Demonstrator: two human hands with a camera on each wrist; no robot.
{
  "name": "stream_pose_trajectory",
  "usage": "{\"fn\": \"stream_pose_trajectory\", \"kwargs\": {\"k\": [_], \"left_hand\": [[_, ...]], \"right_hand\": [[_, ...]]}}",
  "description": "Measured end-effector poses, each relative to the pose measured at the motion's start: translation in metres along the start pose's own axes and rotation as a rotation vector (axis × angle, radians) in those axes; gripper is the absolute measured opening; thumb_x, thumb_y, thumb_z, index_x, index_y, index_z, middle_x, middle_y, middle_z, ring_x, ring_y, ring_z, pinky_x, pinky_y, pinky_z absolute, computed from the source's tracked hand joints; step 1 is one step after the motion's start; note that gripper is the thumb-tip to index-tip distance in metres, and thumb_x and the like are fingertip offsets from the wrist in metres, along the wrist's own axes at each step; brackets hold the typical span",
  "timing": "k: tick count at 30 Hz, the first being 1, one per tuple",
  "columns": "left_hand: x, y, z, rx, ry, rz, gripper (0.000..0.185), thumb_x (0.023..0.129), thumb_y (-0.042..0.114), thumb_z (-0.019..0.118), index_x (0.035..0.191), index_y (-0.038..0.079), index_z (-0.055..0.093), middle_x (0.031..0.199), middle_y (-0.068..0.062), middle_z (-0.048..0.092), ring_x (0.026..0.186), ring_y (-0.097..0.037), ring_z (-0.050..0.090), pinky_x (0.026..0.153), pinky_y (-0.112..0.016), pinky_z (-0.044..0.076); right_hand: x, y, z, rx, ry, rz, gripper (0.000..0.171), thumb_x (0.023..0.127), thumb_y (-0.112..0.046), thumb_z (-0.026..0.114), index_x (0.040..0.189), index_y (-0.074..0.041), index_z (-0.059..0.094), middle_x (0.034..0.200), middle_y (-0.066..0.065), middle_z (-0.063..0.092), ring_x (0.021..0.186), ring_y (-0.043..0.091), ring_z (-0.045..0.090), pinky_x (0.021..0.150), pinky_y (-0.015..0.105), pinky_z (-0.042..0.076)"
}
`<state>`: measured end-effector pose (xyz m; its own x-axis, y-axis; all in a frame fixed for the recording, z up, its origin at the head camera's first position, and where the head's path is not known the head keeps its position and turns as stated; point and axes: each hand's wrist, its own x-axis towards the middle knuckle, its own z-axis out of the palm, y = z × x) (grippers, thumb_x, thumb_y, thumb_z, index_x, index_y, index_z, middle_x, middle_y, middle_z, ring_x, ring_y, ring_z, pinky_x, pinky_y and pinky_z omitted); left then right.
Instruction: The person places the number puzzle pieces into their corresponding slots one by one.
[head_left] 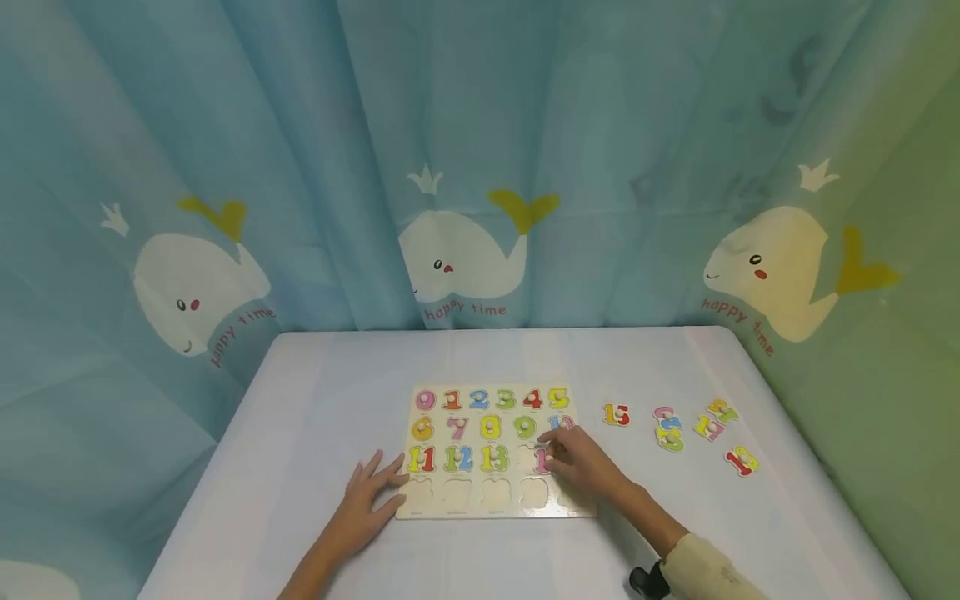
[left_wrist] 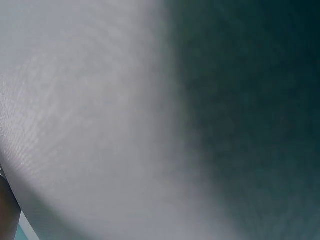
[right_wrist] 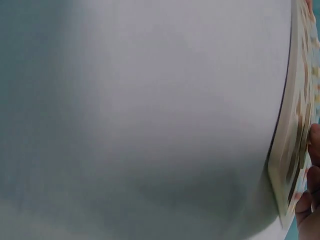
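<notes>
A pale wooden number puzzle board (head_left: 431, 510) lies on the table, its upper rows filled with coloured knobbed numbers and its bottom row showing bare recesses. My left hand (head_left: 365, 506) has its fingers spread, their tips touching the board's left edge. Over the right part of the third row, my right hand (head_left: 585, 460) pinches a pink number piece (head_left: 540, 461). A leading 1 shows on that piece; the rest is hidden behind my fingers. Beside it on the left is a bare recess (head_left: 523, 455). In the right wrist view, fingertips (right_wrist: 314, 180) show at the board's edge (right_wrist: 282, 135).
Right of the board lie loose pieces: a 15 (head_left: 617, 414), an overlapping pair (head_left: 669, 429), another close pair (head_left: 716, 419) and a red-and-yellow piece (head_left: 742, 461). A white cloth covers the table (head_left: 315, 417). Behind it hangs a blue whale-print curtain (head_left: 615, 167).
</notes>
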<state>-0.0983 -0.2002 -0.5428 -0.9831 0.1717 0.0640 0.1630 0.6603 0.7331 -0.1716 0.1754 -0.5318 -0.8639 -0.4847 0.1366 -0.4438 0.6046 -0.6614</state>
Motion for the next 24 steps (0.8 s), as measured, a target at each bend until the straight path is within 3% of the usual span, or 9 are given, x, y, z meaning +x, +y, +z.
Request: {"fn": "stream_pose_trajectory", "kwargs": {"k": [7, 15, 19, 24], "left_hand": [[0.000, 0.001, 0.000, 0.012, -0.023, -0.015, 0.023, 0.083, 0.018, 0.070, 0.107, 0.018, 0.068, 0.141, 0.002, 0.044, 0.138, -0.033, 0.021, 0.111, -0.054, 0.001], [0.003, 0.000, -0.005, 0.037, -0.004, -0.001, 0.024, 0.084, 0.019, 0.070, 0.108, 0.017, 0.068, 0.141, 0.002, 0.045, 0.138, -0.033, 0.021, 0.111, -0.054, 0.002], [0.003, 0.000, -0.004, 0.039, 0.014, 0.027, 0.025, 0.084, 0.018, 0.070, 0.108, 0.015, 0.068, 0.140, -0.001, 0.046, 0.137, -0.037, 0.022, 0.110, -0.056, 0.003], [0.002, 0.001, -0.003, 0.028, 0.003, 0.006, 0.026, 0.084, 0.018, 0.070, 0.110, 0.014, 0.068, 0.141, -0.001, 0.046, 0.138, -0.035, 0.022, 0.111, -0.055, 0.003]], "right_hand": [[0.006, -0.007, 0.008, -0.008, 0.005, -0.011, 0.028, 0.082, -0.007, 0.071, 0.109, -0.007, 0.063, 0.085, -0.009, 0.057, 0.080, 0.008, 0.049, 0.075, 0.030, 0.047], [0.016, -0.010, 0.012, 0.037, -0.004, 0.090, 0.031, 0.083, -0.010, 0.072, 0.113, -0.012, 0.063, 0.086, -0.010, 0.052, 0.081, 0.011, 0.046, 0.074, 0.029, 0.045], [0.020, -0.012, 0.012, 0.046, -0.015, 0.066, 0.031, 0.084, -0.009, 0.070, 0.114, -0.010, 0.063, 0.087, -0.009, 0.053, 0.082, 0.012, 0.046, 0.075, 0.031, 0.044], [0.019, -0.014, 0.012, 0.066, -0.052, 0.063, 0.031, 0.085, -0.009, 0.069, 0.116, -0.010, 0.062, 0.090, -0.008, 0.055, 0.084, 0.011, 0.047, 0.077, 0.031, 0.045]]}}
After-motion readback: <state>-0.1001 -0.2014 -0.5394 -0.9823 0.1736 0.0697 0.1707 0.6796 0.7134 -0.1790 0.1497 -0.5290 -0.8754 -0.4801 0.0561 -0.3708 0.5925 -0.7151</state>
